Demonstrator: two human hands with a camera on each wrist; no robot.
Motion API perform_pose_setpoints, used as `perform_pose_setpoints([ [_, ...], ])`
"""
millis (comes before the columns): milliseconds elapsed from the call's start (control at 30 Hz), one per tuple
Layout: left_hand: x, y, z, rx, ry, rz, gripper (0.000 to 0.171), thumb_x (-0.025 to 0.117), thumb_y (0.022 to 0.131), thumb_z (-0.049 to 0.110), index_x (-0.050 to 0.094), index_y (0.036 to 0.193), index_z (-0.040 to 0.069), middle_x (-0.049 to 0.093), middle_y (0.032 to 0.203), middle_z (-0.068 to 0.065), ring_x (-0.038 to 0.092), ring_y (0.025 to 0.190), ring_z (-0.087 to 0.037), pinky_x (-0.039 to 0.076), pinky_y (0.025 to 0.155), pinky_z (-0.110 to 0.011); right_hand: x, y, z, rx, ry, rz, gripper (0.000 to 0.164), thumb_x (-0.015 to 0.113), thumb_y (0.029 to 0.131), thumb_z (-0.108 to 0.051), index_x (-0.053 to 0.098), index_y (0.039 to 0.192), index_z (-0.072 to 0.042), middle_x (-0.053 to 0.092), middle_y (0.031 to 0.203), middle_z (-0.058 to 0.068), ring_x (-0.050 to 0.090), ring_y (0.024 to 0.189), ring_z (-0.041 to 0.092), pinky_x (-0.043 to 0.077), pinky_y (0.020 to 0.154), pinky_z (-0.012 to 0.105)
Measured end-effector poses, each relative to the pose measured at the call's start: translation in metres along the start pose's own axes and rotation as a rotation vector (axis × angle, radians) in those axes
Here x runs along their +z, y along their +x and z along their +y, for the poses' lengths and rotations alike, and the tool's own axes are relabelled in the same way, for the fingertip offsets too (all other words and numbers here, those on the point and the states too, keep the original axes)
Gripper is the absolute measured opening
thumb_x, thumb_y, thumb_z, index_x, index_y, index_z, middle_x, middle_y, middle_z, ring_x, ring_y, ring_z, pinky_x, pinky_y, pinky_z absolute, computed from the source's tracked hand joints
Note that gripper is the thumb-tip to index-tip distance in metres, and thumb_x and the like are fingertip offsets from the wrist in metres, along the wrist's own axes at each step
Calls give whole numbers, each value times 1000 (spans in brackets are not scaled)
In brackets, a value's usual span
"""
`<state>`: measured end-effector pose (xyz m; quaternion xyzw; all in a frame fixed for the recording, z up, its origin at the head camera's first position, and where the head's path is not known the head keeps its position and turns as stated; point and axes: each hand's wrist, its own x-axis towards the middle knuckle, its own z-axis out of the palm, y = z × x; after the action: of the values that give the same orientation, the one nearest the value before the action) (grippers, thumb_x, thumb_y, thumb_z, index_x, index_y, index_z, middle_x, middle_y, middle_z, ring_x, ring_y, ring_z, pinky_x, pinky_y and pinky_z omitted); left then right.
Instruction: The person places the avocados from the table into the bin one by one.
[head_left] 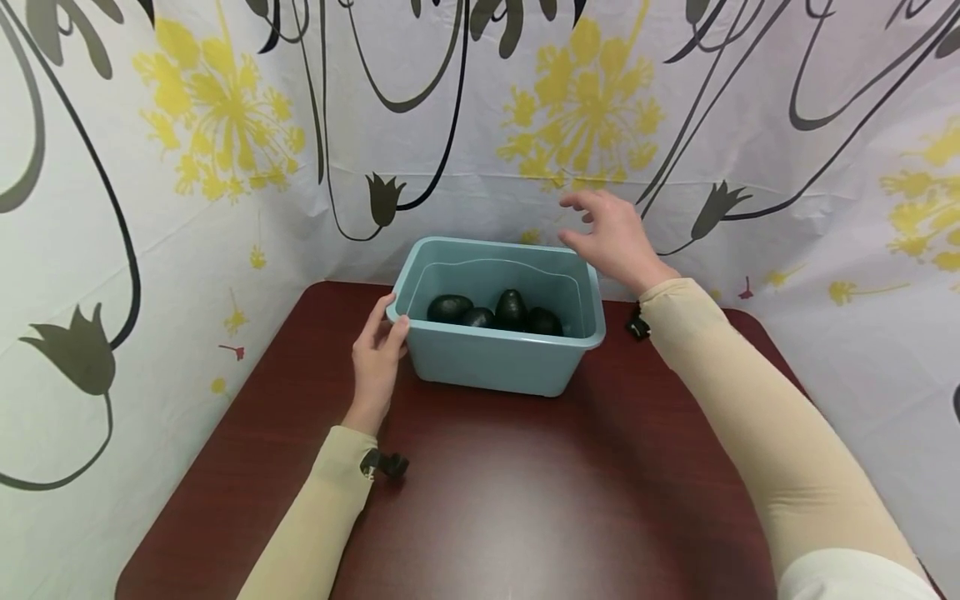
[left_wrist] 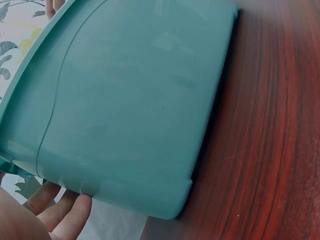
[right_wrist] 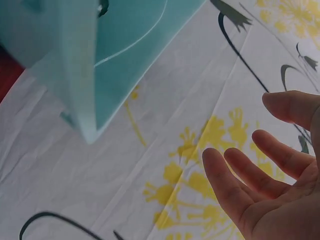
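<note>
A light blue plastic bin (head_left: 487, 358) stands on the dark red table, holding several dark avocados (head_left: 511, 310). My left hand (head_left: 375, 358) grips its front left corner, thumb over the rim and fingers against the left side. In the left wrist view those fingers (left_wrist: 72, 215) lie along the bin's outer wall (left_wrist: 130, 110). My right hand (head_left: 611, 237) is raised by the bin's back right corner, fingers spread and loosely bent with nothing in them. The right wrist view shows that hand (right_wrist: 275, 190) apart from the bin's rim (right_wrist: 90, 132).
A white cloth (head_left: 465, 200) with grey and yellow flower prints hangs behind the table and along its sides. The wooden tabletop (head_left: 480, 492) extends in front of the bin. Small black wrist devices (head_left: 385, 463) sit on both sleeves.
</note>
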<state>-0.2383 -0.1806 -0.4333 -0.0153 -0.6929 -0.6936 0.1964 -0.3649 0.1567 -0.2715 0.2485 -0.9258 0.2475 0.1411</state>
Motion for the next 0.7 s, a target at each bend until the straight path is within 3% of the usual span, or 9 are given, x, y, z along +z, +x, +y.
perform_pose_setpoints([
  [233, -2, 11, -33, 35, -12, 25, 53, 68, 96, 46, 53, 145, 38, 58, 136, -6, 59, 114, -23, 48, 95, -59, -15, -4, 17, 19, -26, 18, 45, 63, 99, -28, 57, 141, -14, 55, 139, 13, 57, 117, 36, 46, 96, 54],
  [700, -2, 12, -35, 34, -18, 32, 52, 68, 95, 47, 54, 144, 40, 60, 131, -6, 60, 112, -24, 48, 96, -59, -27, -14, 55, 82, -64, 0, 44, 60, 100, -27, 58, 140, -10, 56, 136, 17, 56, 114, 39, 45, 92, 57],
])
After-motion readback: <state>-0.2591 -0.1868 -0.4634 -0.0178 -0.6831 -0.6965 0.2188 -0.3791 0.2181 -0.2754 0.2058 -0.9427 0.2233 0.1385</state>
